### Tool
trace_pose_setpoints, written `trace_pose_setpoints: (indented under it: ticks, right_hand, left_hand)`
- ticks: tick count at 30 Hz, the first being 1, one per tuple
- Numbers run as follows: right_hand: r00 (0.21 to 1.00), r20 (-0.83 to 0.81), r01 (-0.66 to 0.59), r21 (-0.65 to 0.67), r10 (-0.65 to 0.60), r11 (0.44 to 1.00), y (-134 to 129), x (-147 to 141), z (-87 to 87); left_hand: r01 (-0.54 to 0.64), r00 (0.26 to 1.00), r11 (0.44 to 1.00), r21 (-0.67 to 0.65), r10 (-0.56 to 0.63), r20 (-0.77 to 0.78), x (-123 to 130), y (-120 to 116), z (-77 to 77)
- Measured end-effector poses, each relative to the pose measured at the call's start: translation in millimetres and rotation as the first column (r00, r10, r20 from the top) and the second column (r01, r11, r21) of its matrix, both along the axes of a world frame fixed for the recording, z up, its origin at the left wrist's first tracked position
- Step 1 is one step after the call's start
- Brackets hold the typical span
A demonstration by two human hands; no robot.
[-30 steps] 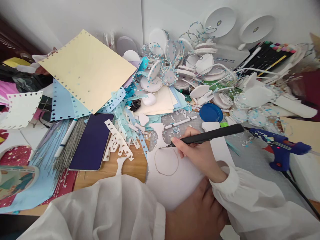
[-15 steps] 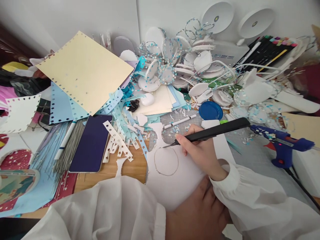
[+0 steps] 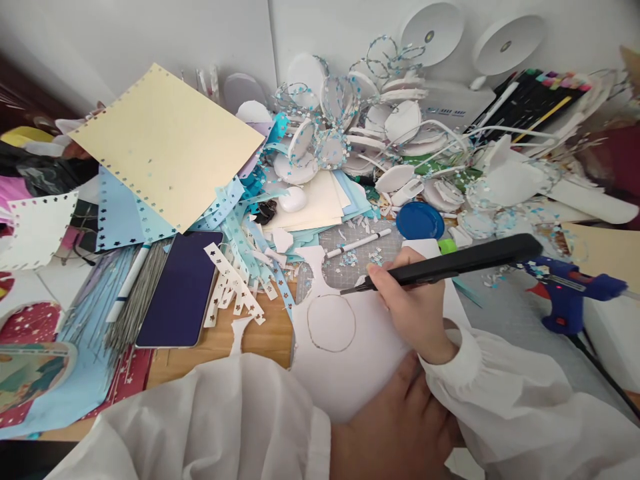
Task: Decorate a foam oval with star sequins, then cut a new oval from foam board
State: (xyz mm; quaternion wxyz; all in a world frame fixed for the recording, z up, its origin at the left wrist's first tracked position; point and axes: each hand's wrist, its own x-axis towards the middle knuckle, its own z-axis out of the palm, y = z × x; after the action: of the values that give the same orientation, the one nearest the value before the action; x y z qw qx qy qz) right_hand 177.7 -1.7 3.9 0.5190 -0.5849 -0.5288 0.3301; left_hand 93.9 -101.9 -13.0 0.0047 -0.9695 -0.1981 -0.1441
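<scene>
White foam-like sheet (image 3: 377,353) is lying on the table (image 3: 273,333) before the person, a thinly outlined circle (image 3: 331,324) showing near its far left corner. The right hand (image 3: 417,307) is gripping a black knife (image 3: 465,262), its tip pointing at the circle's upper right edge; whether it is touching cannot be told. The left hand (image 3: 395,420) is spreading palm down over the sheet's near part, holding nothing. The step in hand is seemingly cutting along the circle, probably calling for a still sheet and a tip following the line. A blue dish (image 3: 419,221), possibly a lid, is lying beyond the sheet. Markers (image 3: 565,81) with coloured ends are leaning in what is looking like a black holder (image 3: 521,110).
</scene>
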Motion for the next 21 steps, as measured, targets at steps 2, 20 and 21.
trace_pose_setpoints:
  ticks: [2, 20, 21]
  right_hand:
    - [0.998, -0.051, 0.046, 0.062, -0.042, 0.997, 0.5, 4.3, 0.2]
    - [0.795, 0.407, -0.518, 0.068, 0.45, 0.853, -16.8, 41.6, 15.6]
    - [0.779, 0.434, -0.53, 0.07, 0.453, 0.845, -16.6, 42.4, 16.1]
  left_hand:
    - [-0.008, 1.0, 1.0, -0.003, 0.008, 0.006, 0.0, 0.2, -0.1]
    - [-0.041, 0.999, 0.997, -0.06, 0.039, -0.032, 5.5, -0.5, -0.9]
    - [-0.039, 0.999, 0.997, -0.064, 0.037, -0.036, 5.6, -0.7, -1.0]
